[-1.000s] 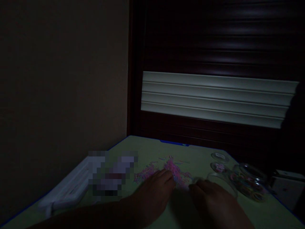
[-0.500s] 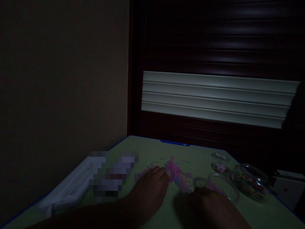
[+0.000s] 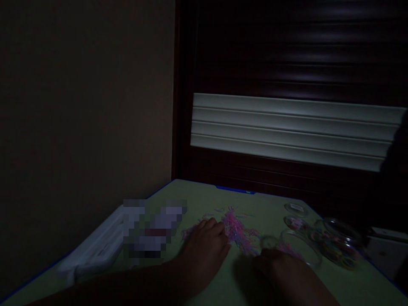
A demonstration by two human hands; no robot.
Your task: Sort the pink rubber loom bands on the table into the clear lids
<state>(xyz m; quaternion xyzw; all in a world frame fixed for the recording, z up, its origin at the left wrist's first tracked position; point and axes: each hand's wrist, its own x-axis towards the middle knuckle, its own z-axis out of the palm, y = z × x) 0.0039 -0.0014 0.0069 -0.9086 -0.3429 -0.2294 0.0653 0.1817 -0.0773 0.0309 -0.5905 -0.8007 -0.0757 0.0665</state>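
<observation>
A loose pile of thin pink, purple and bluish pieces (image 3: 237,231) lies on the pale green table (image 3: 204,193). At the left side of the pile rests my left hand (image 3: 207,246), fingers bent and close together; its fingertips are hidden, so what they hold cannot be made out. My right hand (image 3: 280,267) is low at the right of the pile, curled, its fingertips dark and hidden. Just beyond it lies a round clear container (image 3: 315,254) on its side with more pink pieces (image 3: 291,250) in or behind it. A small clear round lid (image 3: 269,242) is beside it.
On the right stand a clear jar of coloured rings (image 3: 342,250), a small round container (image 3: 296,222) and a clear disc with a white label (image 3: 296,208). A white box (image 3: 385,250) is past the table edge. At left lies a long white tray (image 3: 95,246) beside a blurred-out object (image 3: 159,231).
The whole view has shifted slightly. My left hand has moved a little to the right over the pile's edge; my right hand stays nearly in place.
</observation>
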